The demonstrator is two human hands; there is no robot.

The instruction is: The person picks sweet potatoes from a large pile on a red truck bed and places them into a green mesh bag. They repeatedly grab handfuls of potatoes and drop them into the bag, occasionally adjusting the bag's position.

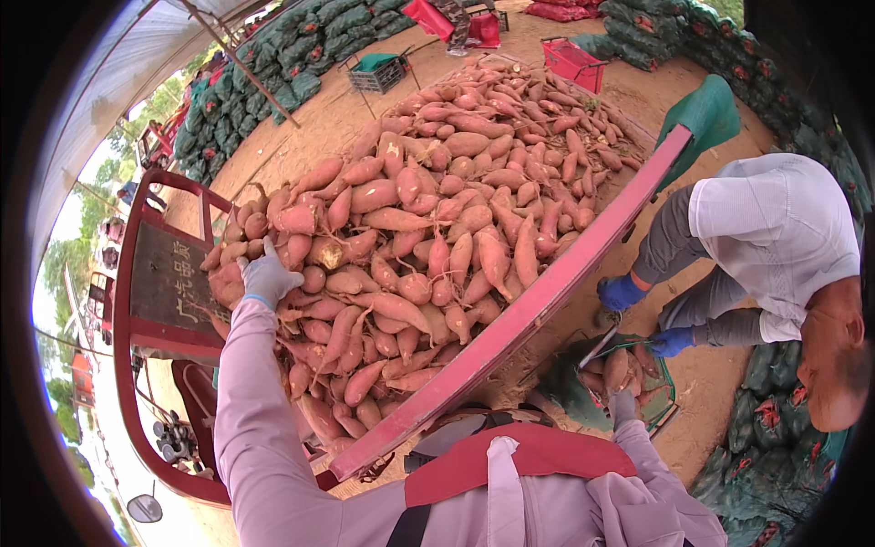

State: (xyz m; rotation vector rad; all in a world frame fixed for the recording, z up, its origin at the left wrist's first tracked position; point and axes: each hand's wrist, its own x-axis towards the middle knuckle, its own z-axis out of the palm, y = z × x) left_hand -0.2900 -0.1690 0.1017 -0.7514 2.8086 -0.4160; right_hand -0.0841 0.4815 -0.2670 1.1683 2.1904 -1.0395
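Observation:
A large heap of reddish-pink sweet potatoes [410, 225] fills the bed of a red cargo vehicle. My left hand [266, 275], in a pale glove, reaches over the heap's near left side with its fingers spread. It touches the sweet potatoes and grips none that I can see. Off to the right and lower down, my right hand [621, 406] is at the mouth of a green mesh bag [571, 383]. Sweet potatoes [618, 369] lie against its fingertips inside the bag. My fingers are partly hidden there, so whether they hold one is unclear.
A co-worker in blue gloves [621, 292] bends beside the bag, at a metal rod [601, 345]. The pink side rail [533, 308] runs between heap and bag. Stacked full green sacks [759, 444] stand at right. A red crate [573, 65] and a dark crate [377, 74] lie beyond.

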